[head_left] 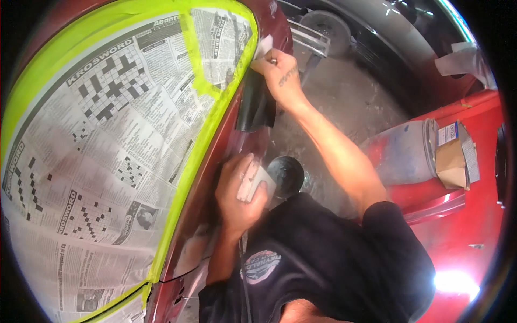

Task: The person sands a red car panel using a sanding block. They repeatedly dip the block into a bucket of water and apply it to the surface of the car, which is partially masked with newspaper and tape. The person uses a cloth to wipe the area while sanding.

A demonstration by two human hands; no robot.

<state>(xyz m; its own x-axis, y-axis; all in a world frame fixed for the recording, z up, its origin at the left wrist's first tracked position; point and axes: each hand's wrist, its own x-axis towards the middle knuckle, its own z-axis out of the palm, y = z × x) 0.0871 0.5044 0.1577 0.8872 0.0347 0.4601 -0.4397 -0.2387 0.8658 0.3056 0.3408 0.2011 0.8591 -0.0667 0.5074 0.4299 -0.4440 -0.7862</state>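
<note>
My left hand (237, 188) is closed round a pale, flat-sided block (257, 184) with a pinkish, smeared face, its thumb across the front. Farther ahead, my right hand (277, 75) pinches a small whitish flat piece (263, 47), partly hidden by the fingers. That piece is against or very close to the dark red car body (276, 24), beside the upper corner of the masked window. Newspaper (134, 118) covers the window, edged with bright yellow-green tape (186, 167). Just below my right hand, a black part (256, 105) sits along the body.
A round black container (285, 176) is beside my left hand. At right, a cloudy plastic bucket (405, 153) and a torn brown box (453, 159) rest by a red panel (458, 226). A wheel (326, 32) and a metal frame (309, 39) stand on the grey floor (344, 91) beyond.
</note>
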